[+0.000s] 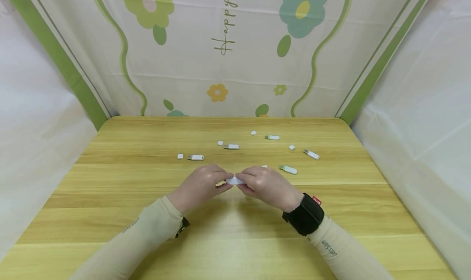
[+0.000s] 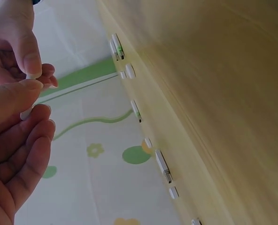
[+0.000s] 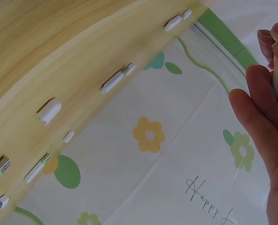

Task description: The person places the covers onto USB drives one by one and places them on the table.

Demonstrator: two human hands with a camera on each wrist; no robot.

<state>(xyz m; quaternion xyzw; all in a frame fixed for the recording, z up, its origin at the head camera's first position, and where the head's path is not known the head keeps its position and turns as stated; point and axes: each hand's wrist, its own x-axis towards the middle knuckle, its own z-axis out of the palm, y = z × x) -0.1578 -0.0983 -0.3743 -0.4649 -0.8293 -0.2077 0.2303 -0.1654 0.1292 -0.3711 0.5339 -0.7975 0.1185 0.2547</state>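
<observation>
Flower-printed cloth (image 1: 250,75) hangs behind a wood-grain table (image 1: 235,247), above which a small white piece (image 1: 234,181) is held up between two hands. Left hand (image 1: 202,186) pinches one end between thumb and fingertips; right hand (image 1: 270,185) pinches the other, so only its middle shows from above. Beyond the hands, five USB sticks (image 1: 197,157) lie on the wood near loose white caps (image 1: 180,156), one partly hidden behind the right hand.

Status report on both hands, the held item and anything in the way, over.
Left hand and right hand pinching one small white object, partly finger-covered. Five uncapped USB sticks nearby, loose caps beside them. No obstruction visible.
</observation>
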